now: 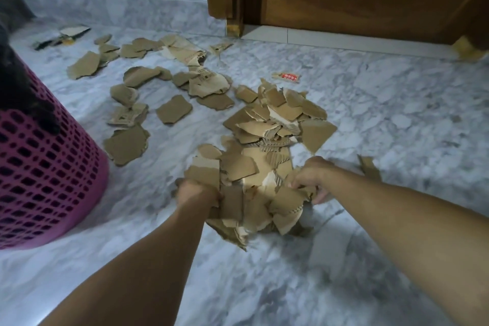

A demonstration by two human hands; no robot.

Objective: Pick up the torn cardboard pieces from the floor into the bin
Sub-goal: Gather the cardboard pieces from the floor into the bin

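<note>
Both bare forearms reach forward and down from lower frame edge, converging toward centre. Left hand (197,194) at end of left forearm, back of hand up, fingers curled under, gripping left side of cardboard bundle (254,204). Right hand (308,178) opposite, wrist bent inward, fingers curled, gripping right side of same bundle. Hands level with each other, apart, bundle between them.

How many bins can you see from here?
1: a pink plastic lattice bin at the left edge, only partly in frame. Both hands, left hand and right hand, grip the bundle of torn brown cardboard pieces to its right.
</note>
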